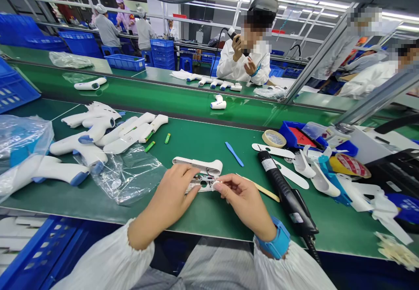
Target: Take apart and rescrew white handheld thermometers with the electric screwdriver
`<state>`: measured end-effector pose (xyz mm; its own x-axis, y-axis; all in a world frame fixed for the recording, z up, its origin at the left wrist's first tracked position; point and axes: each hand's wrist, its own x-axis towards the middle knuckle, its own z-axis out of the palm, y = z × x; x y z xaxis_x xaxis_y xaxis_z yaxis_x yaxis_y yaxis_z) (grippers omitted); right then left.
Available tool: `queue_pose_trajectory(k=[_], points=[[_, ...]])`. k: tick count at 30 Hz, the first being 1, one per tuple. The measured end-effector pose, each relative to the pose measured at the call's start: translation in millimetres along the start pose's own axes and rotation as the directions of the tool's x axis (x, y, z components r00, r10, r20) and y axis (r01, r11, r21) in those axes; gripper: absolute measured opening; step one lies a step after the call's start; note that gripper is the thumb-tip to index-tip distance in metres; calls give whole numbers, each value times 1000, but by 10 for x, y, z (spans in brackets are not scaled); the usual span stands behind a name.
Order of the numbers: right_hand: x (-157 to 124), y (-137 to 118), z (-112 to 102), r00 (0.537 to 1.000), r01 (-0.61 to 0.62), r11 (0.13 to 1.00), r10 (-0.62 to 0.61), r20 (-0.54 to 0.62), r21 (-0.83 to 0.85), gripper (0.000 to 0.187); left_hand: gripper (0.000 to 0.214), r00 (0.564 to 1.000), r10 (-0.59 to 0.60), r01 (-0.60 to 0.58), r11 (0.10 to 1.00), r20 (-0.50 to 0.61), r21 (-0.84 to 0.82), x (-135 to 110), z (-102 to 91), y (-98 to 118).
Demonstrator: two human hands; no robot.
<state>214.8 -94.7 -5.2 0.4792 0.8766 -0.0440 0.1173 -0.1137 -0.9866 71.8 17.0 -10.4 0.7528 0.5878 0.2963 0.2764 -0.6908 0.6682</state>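
Observation:
Over the green bench in front of me, my left hand (175,194) grips the left end of a white plastic housing half (204,184) with a circuit board inside. At its right end, my right hand (240,198) closes its thumb and fingers, partly hiding that end. Thin wires show near there. Just behind lies a second white shell half (198,165), long and rounded at its right end. A blue pry stick (234,154) rests farther back. To the right, a black electric screwdriver (284,189) lies beside a pale wooden stick (262,188).
White and blue handheld thermometers (94,128) are piled at left by a clear plastic bag (127,176) and green batteries (167,138). Loose white shells (322,179), a tape roll (274,138) and a blue tray (288,129) crowd the right. Across the conveyor (157,100) sits a co-worker.

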Motion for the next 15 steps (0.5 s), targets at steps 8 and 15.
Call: queue_pose_trajectory(k=[8, 15], points=[[168, 82, 81, 993, 65, 976, -44, 107, -208, 15, 21, 994, -109, 109, 994, 14, 7, 125, 64, -140], [230, 74, 154, 982, 189, 796, -165, 94, -576, 8, 21, 987, -149, 144, 986, 55, 86, 96, 27, -121]])
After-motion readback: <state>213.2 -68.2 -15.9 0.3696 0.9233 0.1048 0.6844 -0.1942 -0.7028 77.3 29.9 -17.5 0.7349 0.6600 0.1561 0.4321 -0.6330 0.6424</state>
